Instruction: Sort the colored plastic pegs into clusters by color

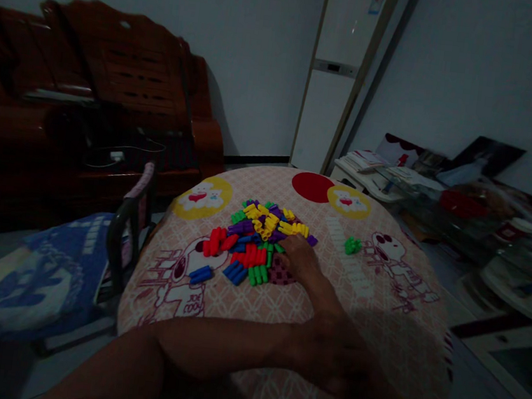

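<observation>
A heap of plastic building blocks [263, 221] in yellow, green, purple, blue and red lies on the round table. My right hand [301, 258] is at the heap's right edge, its fingers bent down among the blocks. A small green block [279, 248] is by its fingertips; the dim light hides what they hold, if anything. Across my body, my left hand [330, 354] is wrapped round my right forearm [362, 370]. Nearer me are joined red blocks [215, 243], blue blocks [200, 275] and green blocks [258, 275].
A patterned cloth [322, 295] covers the table. One green block cluster [352, 246] sits apart on the right. A chair [120, 234] is at the left, before a wooden sofa [131, 69]. Cluttered glass shelving [415, 197] stands at the right.
</observation>
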Demonstrator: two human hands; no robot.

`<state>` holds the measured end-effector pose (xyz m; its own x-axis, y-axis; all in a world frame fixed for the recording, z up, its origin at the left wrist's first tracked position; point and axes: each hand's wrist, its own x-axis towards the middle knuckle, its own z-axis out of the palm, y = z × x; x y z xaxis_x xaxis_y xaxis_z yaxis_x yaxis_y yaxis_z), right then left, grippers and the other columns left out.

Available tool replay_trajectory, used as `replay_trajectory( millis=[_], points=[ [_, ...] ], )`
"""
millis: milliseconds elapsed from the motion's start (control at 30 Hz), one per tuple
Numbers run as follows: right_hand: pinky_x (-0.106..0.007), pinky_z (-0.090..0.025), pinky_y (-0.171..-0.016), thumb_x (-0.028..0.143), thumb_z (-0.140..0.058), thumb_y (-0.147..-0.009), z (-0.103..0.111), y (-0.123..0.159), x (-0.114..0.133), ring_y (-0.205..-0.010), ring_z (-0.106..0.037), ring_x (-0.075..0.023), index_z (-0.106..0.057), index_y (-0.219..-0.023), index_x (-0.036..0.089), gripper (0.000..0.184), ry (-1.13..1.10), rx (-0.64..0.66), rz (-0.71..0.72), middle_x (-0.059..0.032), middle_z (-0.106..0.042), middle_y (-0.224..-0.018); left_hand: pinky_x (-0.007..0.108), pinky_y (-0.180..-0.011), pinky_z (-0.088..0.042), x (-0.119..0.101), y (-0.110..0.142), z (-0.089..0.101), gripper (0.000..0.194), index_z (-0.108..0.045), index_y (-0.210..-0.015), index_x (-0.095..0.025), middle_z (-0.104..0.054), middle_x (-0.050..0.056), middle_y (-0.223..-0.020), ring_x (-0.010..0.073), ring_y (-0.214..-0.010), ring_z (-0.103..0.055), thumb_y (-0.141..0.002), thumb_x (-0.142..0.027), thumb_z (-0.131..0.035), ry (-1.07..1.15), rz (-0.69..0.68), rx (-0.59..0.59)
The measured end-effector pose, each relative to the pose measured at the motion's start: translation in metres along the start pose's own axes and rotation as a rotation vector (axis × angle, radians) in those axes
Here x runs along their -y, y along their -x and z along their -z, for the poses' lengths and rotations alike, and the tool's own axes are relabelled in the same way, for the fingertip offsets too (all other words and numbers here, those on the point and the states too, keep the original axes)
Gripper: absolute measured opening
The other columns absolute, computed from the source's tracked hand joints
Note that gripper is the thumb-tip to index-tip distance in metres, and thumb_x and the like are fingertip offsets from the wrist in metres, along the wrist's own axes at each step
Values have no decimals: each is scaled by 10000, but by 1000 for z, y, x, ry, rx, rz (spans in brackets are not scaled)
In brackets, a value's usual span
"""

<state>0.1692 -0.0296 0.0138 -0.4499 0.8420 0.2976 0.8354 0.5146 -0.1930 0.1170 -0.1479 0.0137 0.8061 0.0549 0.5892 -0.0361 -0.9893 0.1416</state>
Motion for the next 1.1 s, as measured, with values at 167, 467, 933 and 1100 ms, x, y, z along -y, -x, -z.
replay_trajectory(
  millis=[167,467,933,1100],
  points=[
    [-355,-467,-905,107,-612,-880,10,1,-1,-1049,-607,-252,-703,-1080,154,224,45,90,-33,-136,-690,-1091,254,-570,-515,1,26,-11,319,-685,-700,-237,-722,19,-712,122,-638,-661,-964,-366,-560,106,-76,-8],
    [-306,-462,-815,56,-644,-769,29,15,-2,-965,-637,-223,-704,-1163,228,433,-69,189,-15,-96,-674,-1096,252,-593,-480,-3,21,-11,328,-634,-701,-199,-653,5,-625,108,-580,-605,-972,-354,-535,145,-71,-83],
    [-266,-489,-499,379,-722,-683,85,45,-106,-515,-627,-168,-676,-859,179,270,-788,-582,-697,2,-655,-626,277,-576,-446,5,22,-14,308,-567,-706,-195,-629,-3,-621,118,-573,-599,-980,-322,-504,151,-66,-146],
    [-317,-526,-696,232,-667,-717,85,86,-145,-792,-723,-259,-743,-808,172,133,-127,-535,-1049,-101,-734,-759,278,-552,-429,4,23,-15,313,-535,-690,-196,-614,-5,-613,119,-567,-593,-976,-317,-496,135,-56,-147]
  ],
)
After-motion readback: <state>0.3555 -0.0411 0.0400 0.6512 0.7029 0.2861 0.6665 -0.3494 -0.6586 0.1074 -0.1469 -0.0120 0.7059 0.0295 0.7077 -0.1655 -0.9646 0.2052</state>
